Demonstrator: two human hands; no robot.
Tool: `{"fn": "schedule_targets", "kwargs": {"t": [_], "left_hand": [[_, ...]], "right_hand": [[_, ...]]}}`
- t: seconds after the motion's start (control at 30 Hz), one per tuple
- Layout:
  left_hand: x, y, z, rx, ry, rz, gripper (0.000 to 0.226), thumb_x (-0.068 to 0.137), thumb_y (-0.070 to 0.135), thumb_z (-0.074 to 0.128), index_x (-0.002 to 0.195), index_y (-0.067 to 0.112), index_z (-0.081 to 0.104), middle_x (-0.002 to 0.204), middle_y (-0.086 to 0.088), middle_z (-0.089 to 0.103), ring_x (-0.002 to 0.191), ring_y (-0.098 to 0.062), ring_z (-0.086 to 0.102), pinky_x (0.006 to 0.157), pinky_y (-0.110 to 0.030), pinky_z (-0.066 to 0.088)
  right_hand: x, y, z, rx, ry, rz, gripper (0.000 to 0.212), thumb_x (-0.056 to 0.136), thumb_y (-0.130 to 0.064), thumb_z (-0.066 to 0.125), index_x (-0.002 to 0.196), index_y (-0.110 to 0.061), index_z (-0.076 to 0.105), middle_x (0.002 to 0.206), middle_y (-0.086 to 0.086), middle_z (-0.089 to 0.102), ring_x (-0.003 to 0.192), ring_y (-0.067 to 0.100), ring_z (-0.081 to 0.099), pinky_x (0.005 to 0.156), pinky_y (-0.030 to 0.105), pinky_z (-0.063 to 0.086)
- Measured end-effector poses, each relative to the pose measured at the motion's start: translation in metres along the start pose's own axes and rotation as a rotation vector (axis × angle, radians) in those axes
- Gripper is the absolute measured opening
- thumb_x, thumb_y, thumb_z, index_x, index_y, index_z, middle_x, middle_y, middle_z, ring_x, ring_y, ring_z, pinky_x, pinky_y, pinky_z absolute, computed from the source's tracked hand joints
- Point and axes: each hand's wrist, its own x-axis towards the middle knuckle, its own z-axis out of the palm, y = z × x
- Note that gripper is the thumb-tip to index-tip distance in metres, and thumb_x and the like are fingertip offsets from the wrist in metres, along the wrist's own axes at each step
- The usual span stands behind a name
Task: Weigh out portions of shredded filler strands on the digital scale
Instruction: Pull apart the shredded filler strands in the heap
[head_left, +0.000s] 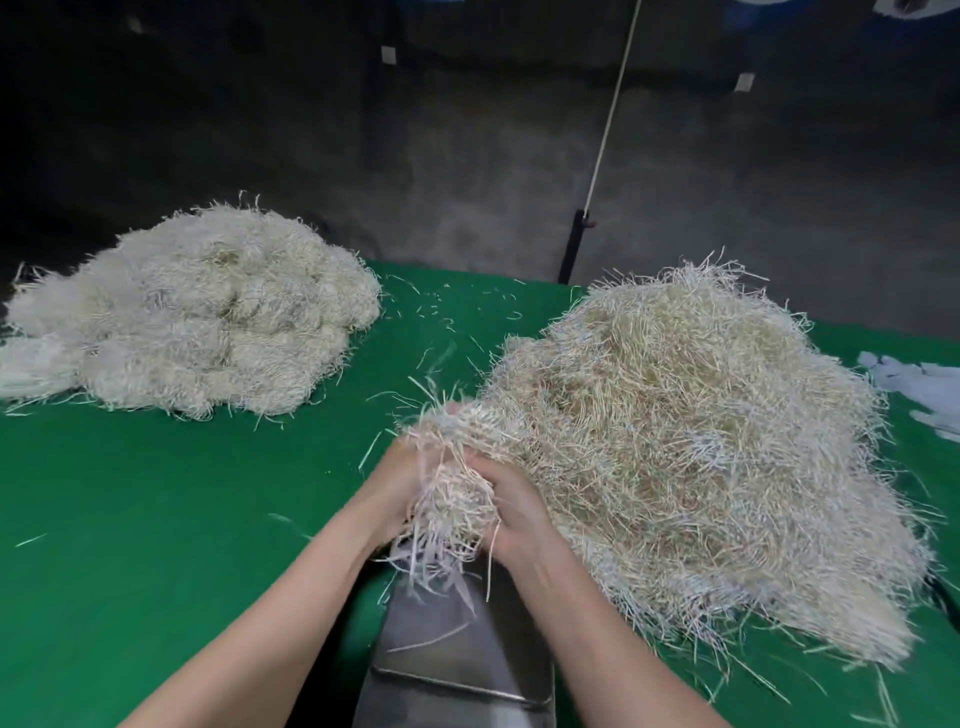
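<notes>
Between left hand (397, 488) and right hand (511, 512), a strand clump (457, 499)

Packing workshop: green-covered table (156, 519), filler heaps (197, 312), bare concrete wall (467, 156).

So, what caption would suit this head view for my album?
Left hand and right hand grip a clump of shredded strands over the metal scale, a big heap beside.

Scale (452, 649) cut by btm edge; far-left pile (192, 306) clipped.
</notes>
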Motion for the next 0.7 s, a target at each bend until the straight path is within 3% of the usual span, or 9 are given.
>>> {"fn": "schedule_targets", "kwargs": {"t": [0.17,0.27,0.3,0.37,0.43,0.5,0.57,0.63,0.7], "left_hand": [[-0.004,-0.015,-0.013,0.298,-0.069,0.004,0.059,0.081,0.016,0.07,0.118,0.054,0.043,0.118,0.023,0.046,0.118,-0.004,0.047,0.102,-0.028,0.036],[-0.012,-0.023,-0.037,0.296,-0.271,-0.094,0.089,0.07,0.007,0.078,0.136,0.046,0.033,0.134,0.012,0.045,0.111,0.002,0.052,0.085,-0.014,0.046],[-0.013,-0.023,-0.039,0.244,-0.231,-0.089,0.096,0.065,0.013,0.081,0.141,0.042,0.029,0.139,0.009,0.042,0.113,-0.003,0.051,0.088,-0.017,0.045],[-0.01,-0.024,-0.036,0.14,-0.046,-0.039,0.097,0.064,0.032,0.077,0.144,0.041,0.024,0.143,0.012,0.034,0.123,-0.011,0.043,0.103,-0.032,0.038],[-0.005,-0.027,-0.025,0.242,-0.037,0.029,0.082,0.076,0.04,0.069,0.143,0.047,0.022,0.146,0.018,0.026,0.131,-0.009,0.031,0.11,-0.039,0.027],[-0.003,-0.039,-0.013,0.507,-0.151,0.068,0.066,0.088,0.032,0.062,0.143,0.042,0.027,0.151,0.016,0.024,0.135,-0.008,0.027,0.111,-0.034,0.023],[-0.004,-0.057,-0.005,0.636,-0.184,0.065,0.054,0.091,0.021,0.06,0.14,0.032,0.04,0.148,0.01,0.036,0.131,-0.005,0.035,0.107,-0.024,0.027],[-0.008,-0.071,-0.003,0.694,-0.142,0.085,0.045,0.09,0.02,0.061,0.133,0.026,0.051,0.142,0.008,0.046,0.123,-0.002,0.041,0.102,-0.017,0.027],[-0.012,-0.08,-0.004,0.734,-0.086,0.104,0.041,0.09,0.024,0.063,0.13,0.024,0.054,0.139,0.006,0.05,0.122,-0.004,0.045,0.102,-0.018,0.028]], "right_hand": [[0.002,0.011,-0.029,-0.312,0.222,-0.139,0.068,0.074,0.005,0.068,0.132,-0.023,0.045,0.137,0.015,0.049,0.117,0.036,0.056,0.096,0.058,0.045],[-0.005,0.01,-0.051,-0.614,0.296,-0.238,0.075,0.079,0.006,0.062,0.14,-0.029,0.037,0.151,0.004,0.031,0.128,0.024,0.045,0.102,0.046,0.043],[-0.008,0.01,-0.056,-0.699,0.3,-0.259,0.076,0.079,0.006,0.062,0.14,-0.032,0.037,0.152,0.001,0.028,0.121,0.018,0.05,0.093,0.037,0.05],[-0.012,0.013,-0.064,-0.848,0.244,-0.276,0.074,0.077,0.005,0.065,0.134,-0.034,0.039,0.147,-0.002,0.03,0.081,0.006,0.06,0.06,0.02,0.052],[-0.013,0.02,-0.07,-0.991,0.175,-0.259,0.069,0.076,0.0,0.068,0.125,-0.037,0.036,0.134,-0.006,0.036,0.067,0.004,0.057,0.049,0.024,0.051],[-0.015,0.024,-0.072,-1.065,0.105,-0.205,0.067,0.076,-0.006,0.071,0.122,-0.037,0.035,0.119,-0.009,0.04,0.067,0.004,0.059,0.054,0.03,0.055],[-0.017,0.025,-0.077,-1.22,0.065,-0.177,0.071,0.076,-0.018,0.074,0.132,-0.036,0.035,0.133,-0.002,0.038,0.087,0.006,0.059,0.073,0.032,0.055],[-0.018,0.024,-0.088,-1.554,0.131,-0.184,0.083,0.075,-0.039,0.073,0.143,-0.039,0.026,0.153,-0.002,0.019,0.132,0.017,0.033,0.11,0.045,0.032],[-0.025,0.023,-0.099,-1.753,0.182,-0.249,0.087,0.075,-0.053,0.068,0.146,-0.043,0.02,0.154,-0.007,0.012,0.141,0.021,0.013,0.114,0.047,0.013]]}}
